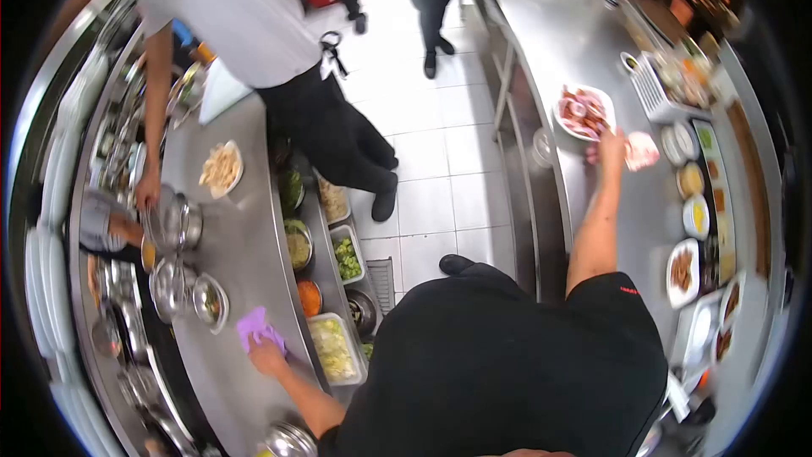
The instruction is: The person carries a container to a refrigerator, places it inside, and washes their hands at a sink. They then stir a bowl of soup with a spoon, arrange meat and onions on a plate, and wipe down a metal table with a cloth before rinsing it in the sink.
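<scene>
On the steel counter at left, my left hand [268,354] is closed on a crumpled purple cloth [258,327]. A white bowl with small pieces of food [210,303] stands just beyond that cloth. Across the aisle, my right hand [609,152] grips the near rim of a white plate [559,116] on the other counter. Sliced browned meat with purple onion rings [582,110] fills the plate. Right beside this hand lies a pink-and-white crumpled cloth [641,152].
A person in a white shirt [220,17] holds a pot [182,222] at the left counter. Food containers [347,258] line the shelf below it. Small bowls [695,217] and a white basket [664,89] stand along the right counter. Two more people stand at the aisle's far end.
</scene>
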A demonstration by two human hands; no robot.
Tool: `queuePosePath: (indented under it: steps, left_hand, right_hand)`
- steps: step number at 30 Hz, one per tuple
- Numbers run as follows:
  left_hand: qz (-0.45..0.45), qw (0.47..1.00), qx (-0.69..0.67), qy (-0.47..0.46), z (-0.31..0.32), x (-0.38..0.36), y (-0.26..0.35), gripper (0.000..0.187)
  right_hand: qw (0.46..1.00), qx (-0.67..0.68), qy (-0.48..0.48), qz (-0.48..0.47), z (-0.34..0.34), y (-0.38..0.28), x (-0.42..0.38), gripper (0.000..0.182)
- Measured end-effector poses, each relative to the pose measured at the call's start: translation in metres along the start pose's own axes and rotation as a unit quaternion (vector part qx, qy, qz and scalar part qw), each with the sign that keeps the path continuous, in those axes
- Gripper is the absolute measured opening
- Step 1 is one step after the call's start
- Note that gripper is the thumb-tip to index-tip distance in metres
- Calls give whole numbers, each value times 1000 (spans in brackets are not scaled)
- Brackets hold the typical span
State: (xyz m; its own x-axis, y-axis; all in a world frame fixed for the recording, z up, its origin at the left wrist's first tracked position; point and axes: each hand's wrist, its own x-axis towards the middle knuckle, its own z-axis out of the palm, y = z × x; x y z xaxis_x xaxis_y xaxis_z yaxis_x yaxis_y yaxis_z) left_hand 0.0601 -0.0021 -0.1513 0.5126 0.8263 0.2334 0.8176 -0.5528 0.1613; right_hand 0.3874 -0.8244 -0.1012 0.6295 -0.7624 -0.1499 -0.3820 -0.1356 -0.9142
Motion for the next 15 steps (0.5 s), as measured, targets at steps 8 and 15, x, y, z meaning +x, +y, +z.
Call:
queuePosePath:
  steps: [8,15]
  left_hand:
    - [-49,997,24,48,-5,-66,75,39]
    - [-116,956,-255,-94,-3,-126,123,32]
  right_hand:
    - [992,92,-84,-34,38,5,225,43]
    - [911,-74,-311,-260,180,-58,25,44]
